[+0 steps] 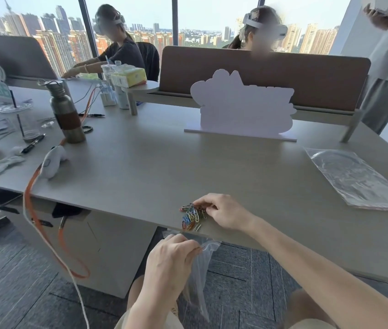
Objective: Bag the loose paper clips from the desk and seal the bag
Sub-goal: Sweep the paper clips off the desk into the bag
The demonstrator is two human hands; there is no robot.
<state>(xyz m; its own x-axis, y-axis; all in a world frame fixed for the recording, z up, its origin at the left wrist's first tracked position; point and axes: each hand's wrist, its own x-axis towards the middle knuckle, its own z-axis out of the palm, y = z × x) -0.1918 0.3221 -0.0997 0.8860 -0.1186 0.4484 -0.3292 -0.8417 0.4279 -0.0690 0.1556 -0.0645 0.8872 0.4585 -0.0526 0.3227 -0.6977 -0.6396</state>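
A small heap of coloured paper clips (191, 216) lies at the very front edge of the grey desk (155, 162). My right hand (223, 213) rests on the desk just right of the heap, fingers curled and touching the clips at the far side. Below the desk edge, my left hand (169, 260) pinches the top of a clear plastic bag (201, 276), which hangs down under the heap. The bag's mouth sits right under the desk edge; whether it is open I cannot tell.
More clear bags (356, 176) lie flat at the desk's right. A white cut-out sign (242, 108) stands at the back. A metal bottle (68, 115), pens, a white controller (52, 160) and an orange cable (45, 236) sit left. Other people are seated behind and one stands at the right.
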